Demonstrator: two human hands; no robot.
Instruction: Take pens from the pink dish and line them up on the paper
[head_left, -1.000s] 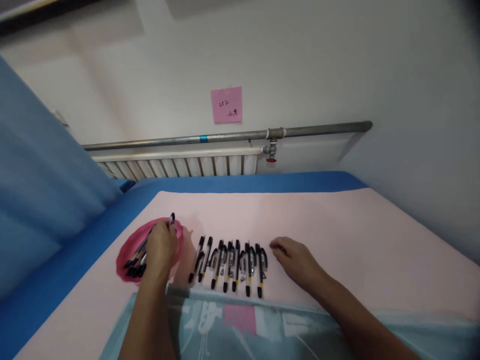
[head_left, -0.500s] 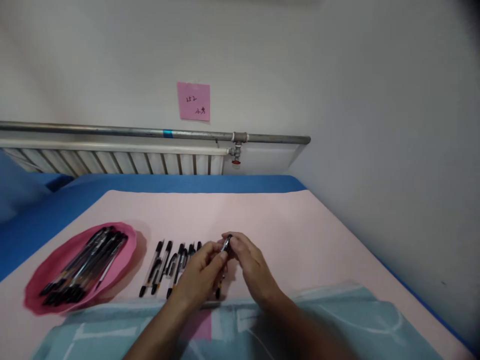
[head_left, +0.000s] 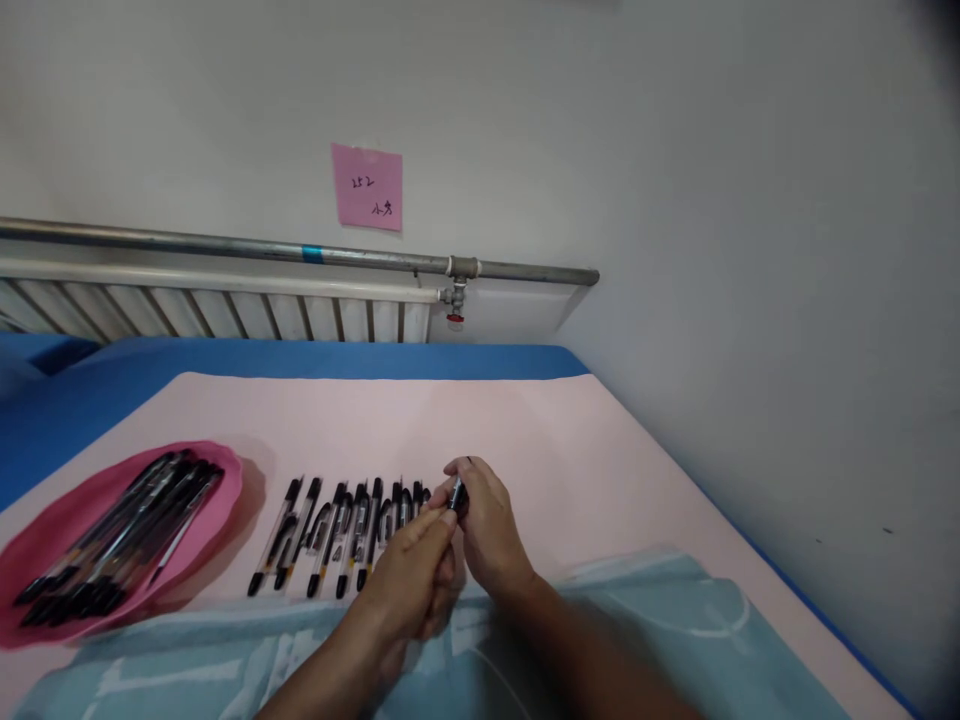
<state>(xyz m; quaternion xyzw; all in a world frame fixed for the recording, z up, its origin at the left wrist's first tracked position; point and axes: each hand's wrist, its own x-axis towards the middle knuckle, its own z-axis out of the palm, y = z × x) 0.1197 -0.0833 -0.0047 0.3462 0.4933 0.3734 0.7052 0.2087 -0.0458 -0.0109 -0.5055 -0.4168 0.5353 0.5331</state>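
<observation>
Close together over the pink sheet, both hands are closed on one pen (head_left: 457, 494), whose dark, shiny cap end points up and away. My left hand (head_left: 411, 570) pinches it from below with thumb and fingers, hiding most of the barrel. At the dark end, the fingers of my right hand (head_left: 489, 520) curl around it. To the left of the hands lies a row of clear-barrelled pens (head_left: 324, 545) with black ends, several with exposed tips. Loose black caps (head_left: 385, 520) lie among them. Part of the row is hidden behind my left hand.
A pink basin (head_left: 229, 500) at the left holds a heap of black-ended pens (head_left: 135, 540). Light blue cloth (head_left: 180, 665) covers the near edge. Beyond the pink sheet (head_left: 345, 410) are a radiator (head_left: 285, 318), a metal pipe (head_left: 225, 245) and a valve (head_left: 456, 300). A wall rises at right.
The view has turned slightly right, so the basin and pens sit further left. My left fingers now wrap lower around the pen, and more of the row shows. My right hand stays at the dark end.
</observation>
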